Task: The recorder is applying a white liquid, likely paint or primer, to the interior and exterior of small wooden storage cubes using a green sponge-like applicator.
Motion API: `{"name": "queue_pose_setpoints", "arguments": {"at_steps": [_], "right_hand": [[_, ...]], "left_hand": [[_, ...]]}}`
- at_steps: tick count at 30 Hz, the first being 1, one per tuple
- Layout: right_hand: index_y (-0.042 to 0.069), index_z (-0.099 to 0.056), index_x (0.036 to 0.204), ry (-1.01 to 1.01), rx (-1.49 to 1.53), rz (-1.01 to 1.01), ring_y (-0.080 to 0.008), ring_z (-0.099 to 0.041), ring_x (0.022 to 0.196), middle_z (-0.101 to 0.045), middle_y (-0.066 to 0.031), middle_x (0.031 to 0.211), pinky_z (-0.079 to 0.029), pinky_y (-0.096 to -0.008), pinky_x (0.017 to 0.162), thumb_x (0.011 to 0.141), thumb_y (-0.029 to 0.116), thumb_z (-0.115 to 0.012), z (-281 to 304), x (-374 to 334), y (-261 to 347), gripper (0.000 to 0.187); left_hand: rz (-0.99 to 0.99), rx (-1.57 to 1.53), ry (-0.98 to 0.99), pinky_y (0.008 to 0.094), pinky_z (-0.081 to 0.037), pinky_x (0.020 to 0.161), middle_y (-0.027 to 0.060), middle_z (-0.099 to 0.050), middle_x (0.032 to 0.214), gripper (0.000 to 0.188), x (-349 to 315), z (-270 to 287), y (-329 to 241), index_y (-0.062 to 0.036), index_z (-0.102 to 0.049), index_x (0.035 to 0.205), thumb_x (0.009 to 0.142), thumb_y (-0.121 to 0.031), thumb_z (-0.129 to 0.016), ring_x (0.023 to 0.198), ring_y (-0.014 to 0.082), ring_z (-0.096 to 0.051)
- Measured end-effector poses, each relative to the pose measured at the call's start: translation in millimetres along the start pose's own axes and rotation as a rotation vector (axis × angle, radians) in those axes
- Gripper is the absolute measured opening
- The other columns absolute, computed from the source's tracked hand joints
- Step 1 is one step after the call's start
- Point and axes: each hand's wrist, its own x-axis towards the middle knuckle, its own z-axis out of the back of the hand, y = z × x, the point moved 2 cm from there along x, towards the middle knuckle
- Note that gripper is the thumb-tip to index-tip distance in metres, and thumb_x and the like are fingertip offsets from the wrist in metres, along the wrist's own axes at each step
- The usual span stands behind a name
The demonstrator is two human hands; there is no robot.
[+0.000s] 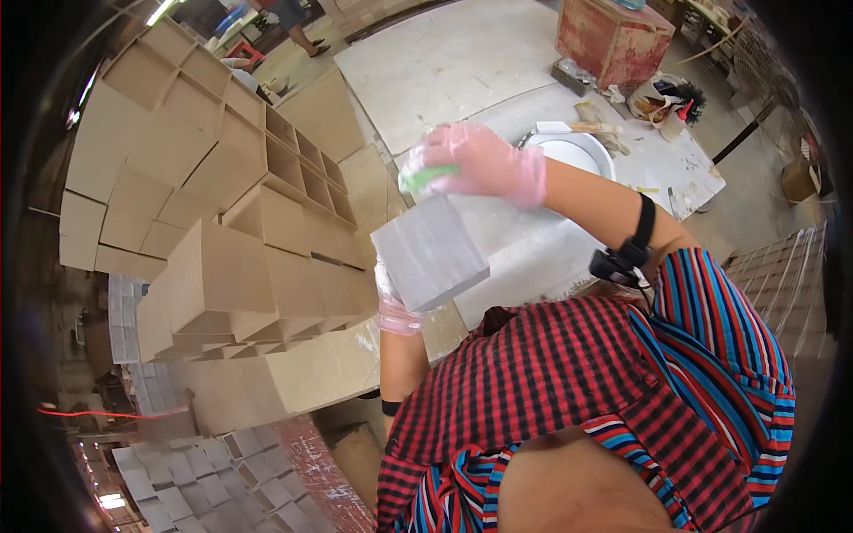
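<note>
Pink-gloved left hand [398,311] closed on grey square box [431,249]; above box, pink-gloved right hand [475,162] snug round blurry green pad [432,178], probably sponge.

Head-worn fisheye, looking down, close range

- Indoor light, fairly bright over the white work table [435,84], the palest broad surface in view.
- Strip lamp [163,11] at upper left burnt out to plain white; small glare patch [111,501] low on the left.
- Shadows soft. Tan boxes [240,275] darker inside their open compartments; grey box [426,250] pale on top, duller on its near side.
- Right hand [471,160] and green item [428,178] smeared by motion blur; checked garment [533,373] crisp.
- Fisheye bend strong: wire rack [791,284] bows near right rim. Corners black.
- Left rim murky; detail there perhaps lost to shadow as much as softness.
</note>
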Motion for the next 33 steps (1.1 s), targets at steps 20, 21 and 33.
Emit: {"name": "queue_pose_setpoints", "arguments": {"at_steps": [20, 21, 33], "right_hand": [[0.014, -0.065, 0.099, 0.021, 0.157, -0.127, -0.0278, -0.058, 0.089, -0.061, -0.0082, 0.094, -0.047, -0.0378, 0.079, 0.073, 0.023, -0.066, 15, -13, 12, 0.027], [0.014, -0.065, 0.099, 0.054, 0.200, -0.068, -0.0275, -0.058, 0.089, -0.061, -0.0078, 0.095, -0.047, -0.0375, 0.079, 0.073, 0.023, -0.066, 12, -14, 20, 0.027], [0.018, -0.064, 0.098, 0.297, 0.202, 0.231, -0.0262, -0.056, 0.091, -0.060, -0.0030, 0.100, -0.046, -0.0371, 0.080, 0.074, 0.026, -0.066, -4, -28, 69, 0.026]], "left_hand": [[0.123, -0.209, 0.144, 0.0423, -0.046, 0.090, 0.0134, -0.055, 0.118, 0.044, 3, 2, -4, -0.0037, -0.048, 0.123, 0.094, -0.034, -0.036, 0.106, 0.0283, -0.054], [0.053, -0.127, 0.251, 0.0426, -0.046, 0.090, 0.0133, -0.054, 0.119, 0.044, 3, 6, -4, -0.0037, -0.047, 0.123, 0.094, -0.034, -0.035, 0.106, 0.0281, -0.054], [0.303, -0.378, 0.273, 0.0438, -0.043, 0.094, 0.0153, -0.048, 0.127, 0.055, 2, -21, -13, -0.0033, -0.041, 0.129, 0.094, -0.045, -0.029, 0.110, 0.0303, -0.052]]}}
